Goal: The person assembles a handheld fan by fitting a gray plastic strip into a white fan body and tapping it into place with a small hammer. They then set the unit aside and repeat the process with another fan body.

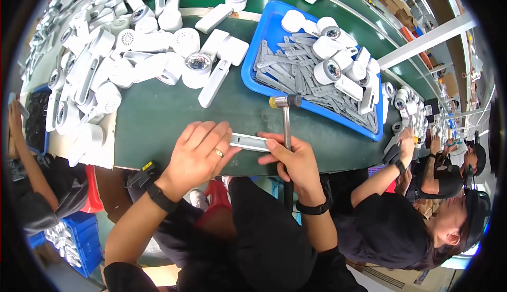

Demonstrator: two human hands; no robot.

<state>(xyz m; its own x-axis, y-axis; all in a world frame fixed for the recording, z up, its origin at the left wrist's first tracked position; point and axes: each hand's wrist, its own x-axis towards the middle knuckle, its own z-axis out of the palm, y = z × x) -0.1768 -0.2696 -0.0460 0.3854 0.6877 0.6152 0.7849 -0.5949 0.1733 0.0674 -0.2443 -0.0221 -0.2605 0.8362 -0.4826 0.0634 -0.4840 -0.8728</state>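
My left hand [205,147] is closed over one end of a white handle [249,142] with a grey strip along its face. Whatever part lies under that hand is hidden. My right hand [296,160] grips a small hammer [287,125], upright in the picture, with a yellow and a dark face on its head. The right thumb presses on the handle's other end. Ahead, a blue tray [248,78] holds many flat grey strips [301,70] and several white round-headed devices that look like handheld fans. A similar white device [214,83] lies left of the tray.
A large heap of white devices [127,38] covers the table's left side. The green tabletop [158,133] stretches beneath my hands. Co-workers sit close on both sides, one [391,223] at right with an arm [377,186] on the table. A blue crate [82,239] stands low at left.
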